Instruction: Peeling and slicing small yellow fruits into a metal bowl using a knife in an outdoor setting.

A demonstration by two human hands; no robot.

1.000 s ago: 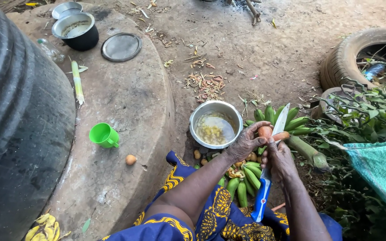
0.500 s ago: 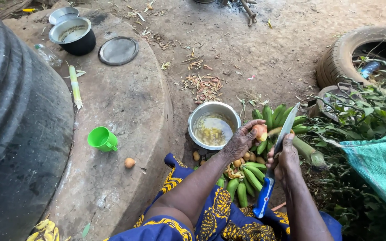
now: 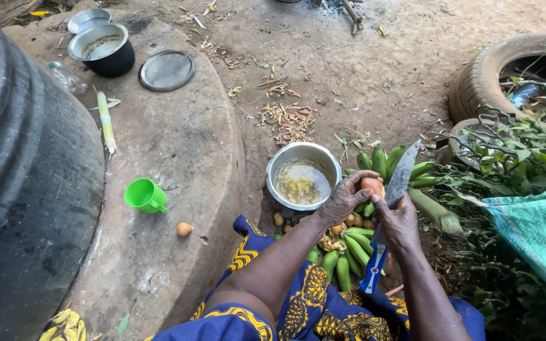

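With your left hand (image 3: pixel 344 201) closed around the small orange tuber (image 3: pixel 372 185) above the green bananas (image 3: pixel 349 252), and your right hand (image 3: pixel 398 218) gripping the blue-handled knife (image 3: pixel 392 208), you are mid-peel; next, likely draw the blade carefully under the skin.

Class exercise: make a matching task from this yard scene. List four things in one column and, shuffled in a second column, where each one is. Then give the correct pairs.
Things:
1. green cup
2. knife
3. steel bowl
4. round lid

Places:
A. in the right hand
B. flat on the slab beside the black pot
C. on the ground beside the green bananas
D. on the slab near the big black tank

Pairs: 1-D, 2-A, 3-C, 4-B
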